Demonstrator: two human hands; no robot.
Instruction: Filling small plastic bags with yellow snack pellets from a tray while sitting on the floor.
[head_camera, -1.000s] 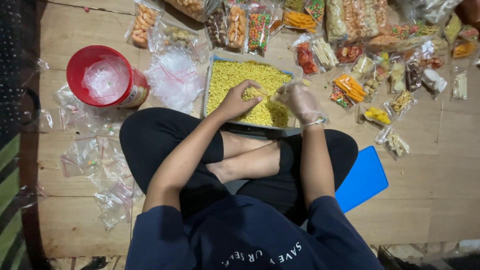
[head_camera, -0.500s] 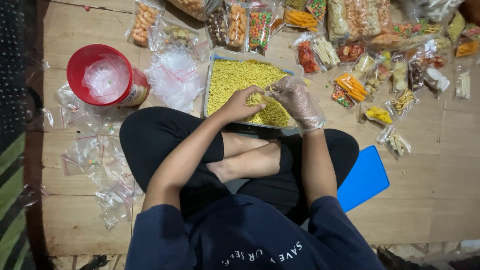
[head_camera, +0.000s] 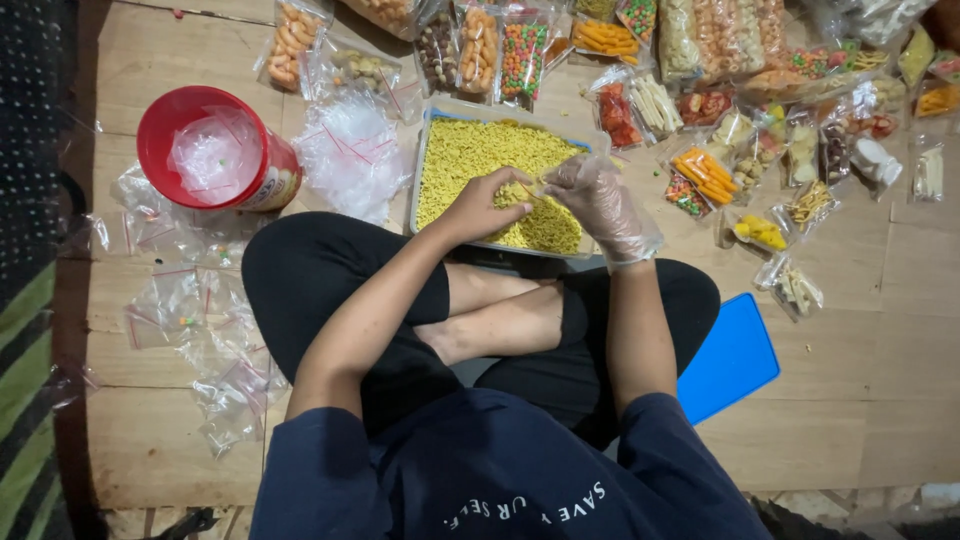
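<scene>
1. Small clear bag (head_camera: 538, 190) held over the near right part of the tray (head_camera: 425, 150), pinched between both hands.
2. Left hand (head_camera: 487, 205) bare, fingers closed on the bag's edge.
3. Right hand (head_camera: 600, 200) inside a thin clear glove, fingers curled on the bag's other side.
4. Tray full of yellow snack bits (head_camera: 480, 155), sitting on the wooden floor (head_camera: 860, 380) just in front of the crossed legs.
5. Loose heap of clear plastic (head_camera: 350, 150) touching the tray's left side.
6. Red tub (head_camera: 215, 150) with plastic inside, further left, near the floor's left edge.
7. Empty little bags (head_camera: 190, 320) scattered along the left edge, beside the knee.
8. Many filled snack bags (head_camera: 760, 130) spread along the far edge and toward the far right corner.
9. Blue lid (head_camera: 730, 360) flat on the floor, partly under the right knee.
</scene>
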